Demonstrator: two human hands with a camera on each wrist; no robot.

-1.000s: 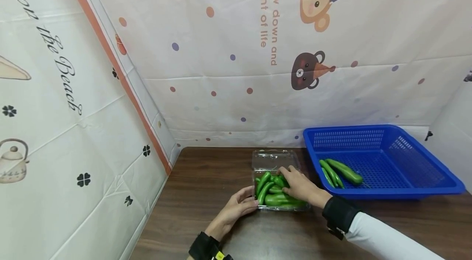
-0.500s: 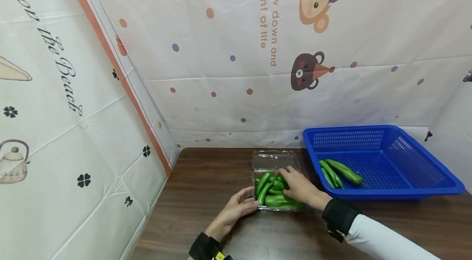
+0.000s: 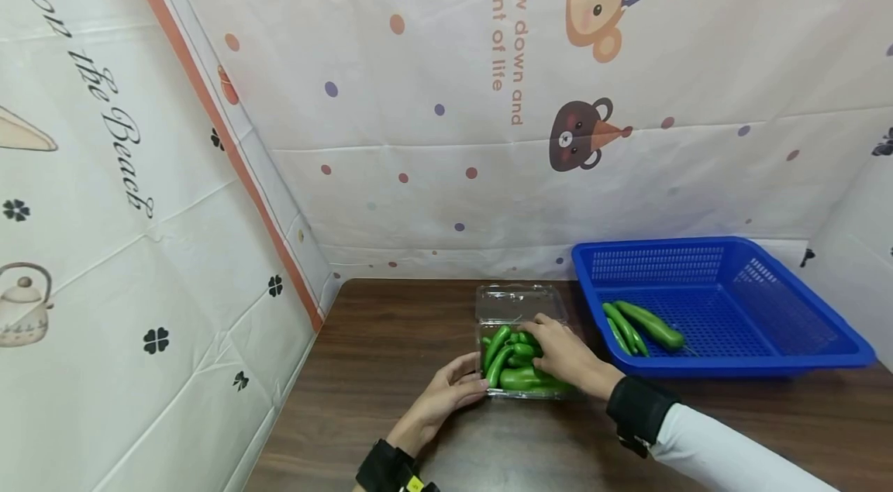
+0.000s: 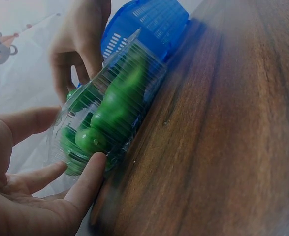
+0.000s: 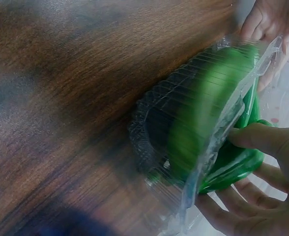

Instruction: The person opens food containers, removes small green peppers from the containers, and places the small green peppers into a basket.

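A clear plastic clamshell box (image 3: 519, 303), its lid folded back, is filled with green peppers (image 3: 498, 356). My left hand (image 3: 449, 391) rests against the box's left side and near corner, fingers fairly straight; the left wrist view shows its fingertips (image 4: 99, 160) right at the clear wall. My right hand (image 3: 561, 352) reaches in over the box's right side. In the right wrist view its thumb and fingers curl round a glossy green pepper (image 5: 235, 169) at the rim. A larger pepper (image 5: 208, 105) lies behind the clear wall. The right fingertips are partly hidden in the head view.
A blue perforated basket (image 3: 767, 360) stands right of the box, with several green peppers (image 3: 652, 325) in its left end. The brown wooden table (image 3: 391, 337) meets printed white sheets (image 3: 418, 197) at the back and left.
My right hand shifts very slightly left within the box, and the peppers beneath it settle a little. My left hand and the basket stay in place.
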